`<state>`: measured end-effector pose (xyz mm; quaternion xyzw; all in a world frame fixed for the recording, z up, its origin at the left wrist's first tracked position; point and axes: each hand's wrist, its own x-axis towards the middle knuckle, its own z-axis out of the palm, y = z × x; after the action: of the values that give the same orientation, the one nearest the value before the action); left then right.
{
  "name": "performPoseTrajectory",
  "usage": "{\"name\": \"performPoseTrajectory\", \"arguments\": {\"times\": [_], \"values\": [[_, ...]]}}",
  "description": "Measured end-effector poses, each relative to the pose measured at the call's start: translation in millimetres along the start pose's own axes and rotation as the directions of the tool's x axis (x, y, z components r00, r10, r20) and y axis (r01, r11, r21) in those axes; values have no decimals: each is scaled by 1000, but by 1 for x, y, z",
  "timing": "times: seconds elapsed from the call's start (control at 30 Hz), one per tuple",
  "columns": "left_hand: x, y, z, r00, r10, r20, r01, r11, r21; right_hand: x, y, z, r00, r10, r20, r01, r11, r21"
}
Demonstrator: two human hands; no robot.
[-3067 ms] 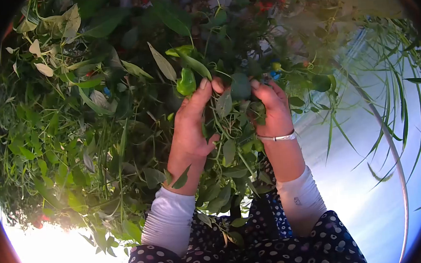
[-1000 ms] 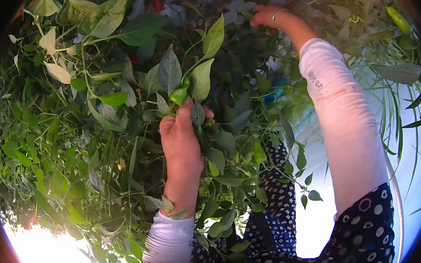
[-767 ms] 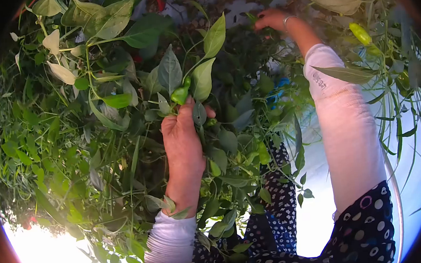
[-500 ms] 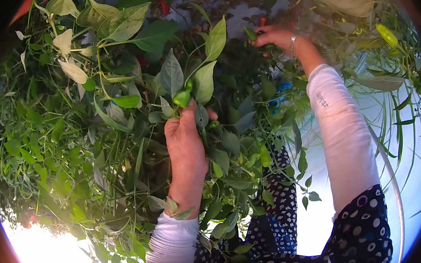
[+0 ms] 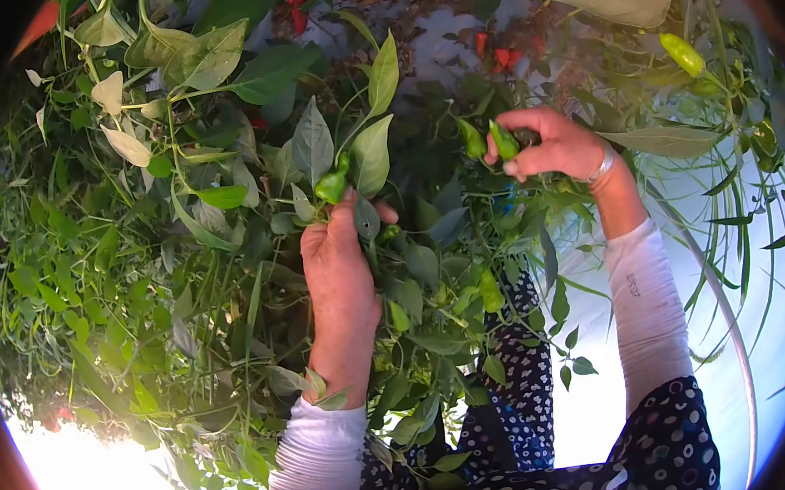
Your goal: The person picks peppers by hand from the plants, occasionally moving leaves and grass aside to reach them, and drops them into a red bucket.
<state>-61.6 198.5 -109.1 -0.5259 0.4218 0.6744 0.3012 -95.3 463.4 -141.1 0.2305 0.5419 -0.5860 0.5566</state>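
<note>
My left hand (image 5: 337,262) is closed around a leafy pepper branch, its thumb up against a green pepper (image 5: 331,185). Pale-backed leaves (image 5: 372,155) rise just above those fingers. To the right, my right hand (image 5: 560,147) has its thumb and fingers pinched on a green pepper (image 5: 504,142). Right beside its fingertips is a second green pepper (image 5: 472,137). Part of the right hand's grip is hidden behind its own fingers.
Dense pepper foliage (image 5: 95,293) fills the left side. Red peppers (image 5: 506,59) lie beyond my right hand, and a yellow-green pepper (image 5: 682,54) hangs at upper right. A pale hose (image 5: 722,304) runs down the right over white ground sheeting (image 5: 596,422).
My right hand has drawn back toward me and slightly right, bringing the green pepper into clearer view. My left hand keeps its hold on the branch with hardly any shift.
</note>
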Motion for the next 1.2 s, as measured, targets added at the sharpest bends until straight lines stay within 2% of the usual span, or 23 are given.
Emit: {"name": "performPoseTrajectory", "arguments": {"times": [0.07,0.1,0.17,0.2,0.27,0.33,0.43,0.5,0.53,0.6,0.63,0.87,0.93,0.97,1.03,1.17,1.2], "values": [[2,-4,-2,999,-19,39,19,1000,-8,-11,4,7,997,39,62,-8,902,-433],[1,-4,0,999,-20,39,20,1000,-6,-16,7,11,997,39,61,-9,902,-431],[0,-2,1,999,-26,30,26,1000,-3,-21,9,24,994,-34,100,93,735,-672],[1,-3,2,999,-25,32,26,1000,-2,-22,11,28,994,-35,99,93,735,-672],[2,-4,0,999,-29,37,30,999,-27,-19,19,37,996,-73,56,89,649,-755],[1,-3,1,999,-25,27,25,1000,-10,-13,27,37,998,-30,51,58,646,-761],[3,-1,-1,1000,-6,-19,6,1000,11,-3,38,33,992,-9,128,104,643,-758],[3,0,-1,999,1,-51,0,1000,17,1,37,30,972,147,184,29,703,-710],[3,3,0,998,5,-70,-5,1000,0,1,32,28,972,146,185,29,705,-709],[3,8,3,996,8,-91,-10,1000,-16,-1,19,23,965,213,152,-76,784,-616],[3,10,4,996,22,-90,-23,1000,-10,-4,22,22,987,114,115,-20,793,-609],[2,8,1,997,33,-64,-31,999,31,-14,18,25,975,133,180,-15,842,-540],[4,9,-1,997,36,-72,-34,999,27,-22,9,25,994,25,105,46,783,-620],[4,10,-2,996,42,-77,-41,999,23,-25,9,24,994,27,108,46,784,-620],[3,9,0,994,58,-91,-57,998,6,-33,9,17,999,4,48,22,845,-534],[3,11,-3,987,93,-133,-96,995,-19,-19,28,18,996,46,75,4,824,-566],[3,10,-3,986,94,-136,-96,995,-15,-14,38,23,997,-20,76,63,784,-617]]}}
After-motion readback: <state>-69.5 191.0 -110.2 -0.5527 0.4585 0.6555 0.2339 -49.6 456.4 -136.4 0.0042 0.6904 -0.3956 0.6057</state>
